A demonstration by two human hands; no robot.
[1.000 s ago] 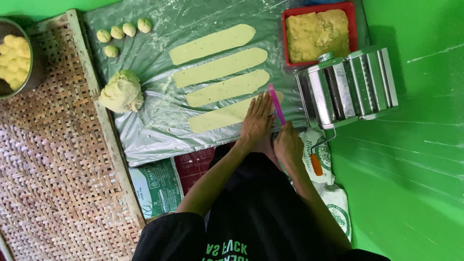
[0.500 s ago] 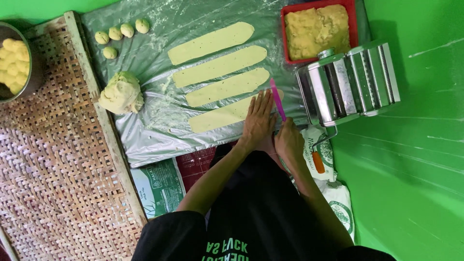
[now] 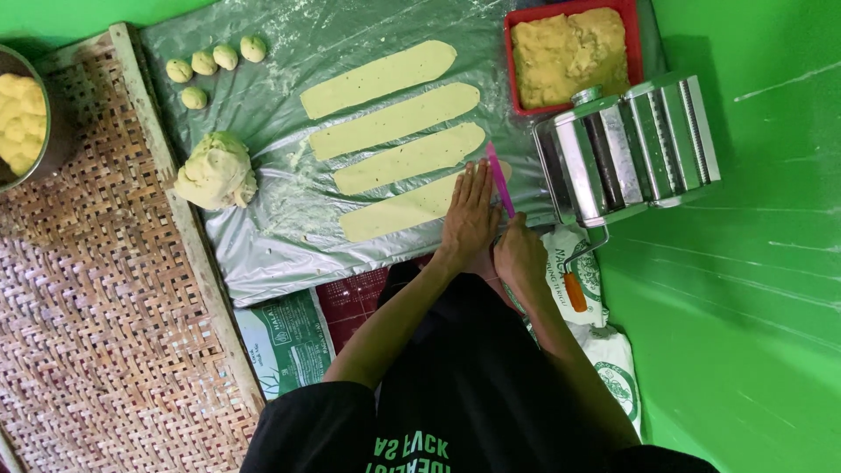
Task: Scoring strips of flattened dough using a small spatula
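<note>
Left hand (image 3: pixel 469 219), fingers together and flat, presses the right end of the lowest dough strip (image 3: pixel 399 210) at frame centre. Right hand (image 3: pixel 519 252), just right of it, is closed around a pink knife (image 3: pixel 499 180) whose blade points up-frame, crossing the strip's long axis, which runs left to right, slightly rising.

Four dough strips (image 3: pixel 396 123) lie side by side on the plastic sheet (image 3: pixel 280 236); dough lump (image 3: pixel 215 171) to their left, pasta roller (image 3: pixel 626 149) right, tray of dough (image 3: pixel 569 54) behind it.
</note>
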